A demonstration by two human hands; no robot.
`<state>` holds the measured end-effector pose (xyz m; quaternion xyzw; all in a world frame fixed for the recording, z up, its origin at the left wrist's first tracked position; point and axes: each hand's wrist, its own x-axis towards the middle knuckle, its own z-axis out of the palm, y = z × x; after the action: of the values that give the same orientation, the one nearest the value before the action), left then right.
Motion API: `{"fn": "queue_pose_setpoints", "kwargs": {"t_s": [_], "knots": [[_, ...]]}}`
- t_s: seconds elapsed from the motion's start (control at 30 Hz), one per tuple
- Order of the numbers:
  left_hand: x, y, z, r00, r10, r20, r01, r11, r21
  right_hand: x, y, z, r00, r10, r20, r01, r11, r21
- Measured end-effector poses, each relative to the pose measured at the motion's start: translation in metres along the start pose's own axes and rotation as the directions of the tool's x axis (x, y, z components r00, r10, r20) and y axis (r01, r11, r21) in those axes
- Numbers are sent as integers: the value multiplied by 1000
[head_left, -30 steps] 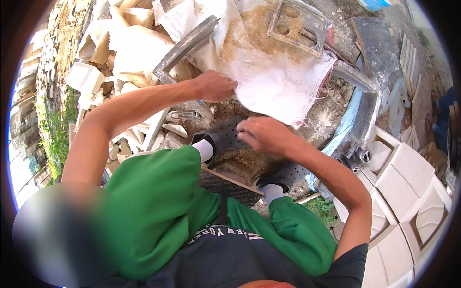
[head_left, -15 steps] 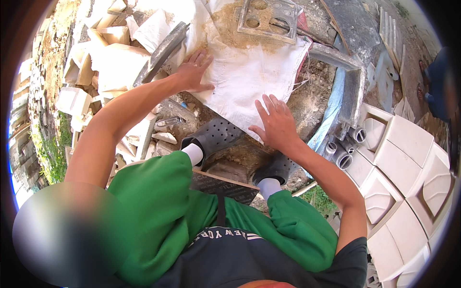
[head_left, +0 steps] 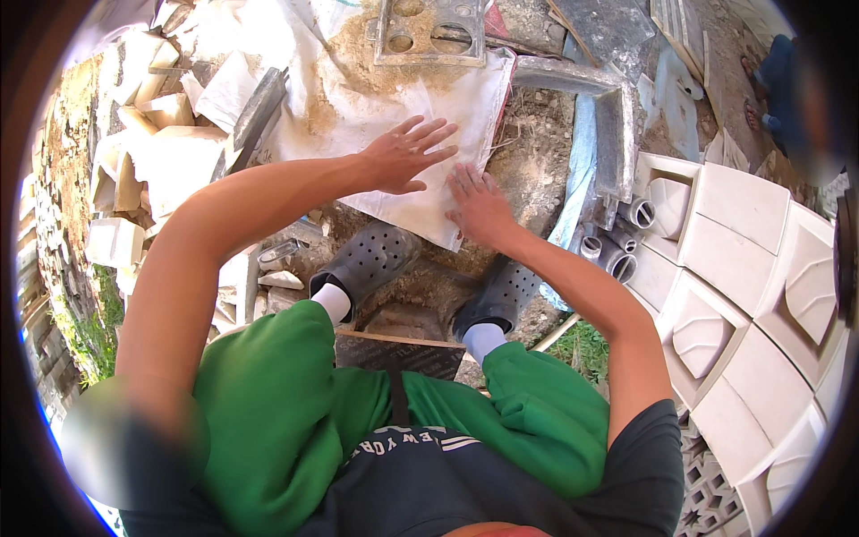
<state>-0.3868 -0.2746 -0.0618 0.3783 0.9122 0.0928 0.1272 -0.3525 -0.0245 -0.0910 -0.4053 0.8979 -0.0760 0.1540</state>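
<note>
A white woven sack [head_left: 358,116] lies spread out in front of me, dusted with tan powder toward its far side. Over its middle, my left hand [head_left: 407,157] is stretched flat with fingers apart, holding nothing. My right hand [head_left: 480,208] rests at the sack's right near edge, fingers extended and empty. The two hands are close together, left one a little farther away. At the far end of the sack lies a grey frame with round holes [head_left: 431,55], coated in dust.
Cream moulded blocks [head_left: 738,215] are stacked at the right, beside several short grey pipes [head_left: 617,259]. Grey angled bars [head_left: 617,134] stand right of the sack. Broken pale pieces [head_left: 170,161] heap at the left. My feet in dark clogs [head_left: 380,255] are just below the sack. Another person stands far right.
My left hand has moved right across the sack, toward my right hand. The view has shifted, so the sack and frame now appear farther left.
</note>
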Motion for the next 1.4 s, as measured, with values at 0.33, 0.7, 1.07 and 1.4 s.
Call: {"fn": "queue_pose_setpoints", "kwargs": {"t_s": [0.33, 0.7, 1.07, 1.4], "knots": [[92, 19, -4, 987, -94, 129, 96, 995, -5, 31, 130, -139, 847, 297, -441, -437, 861, -258], [99, 22, 6, 945, -124, 304, 116, 992, 44, 16, 242, -136, 589, 761, -273, -722, 647, 246], [105, 16, 0, 936, -115, 332, 114, 993, 24, -1, 253, -152, 451, 875, -175, -832, 483, 272], [119, 3, -10, 917, -64, 393, 124, 984, -130, 111, 356, -175, 736, 676, -23, -668, 732, 135]]}}
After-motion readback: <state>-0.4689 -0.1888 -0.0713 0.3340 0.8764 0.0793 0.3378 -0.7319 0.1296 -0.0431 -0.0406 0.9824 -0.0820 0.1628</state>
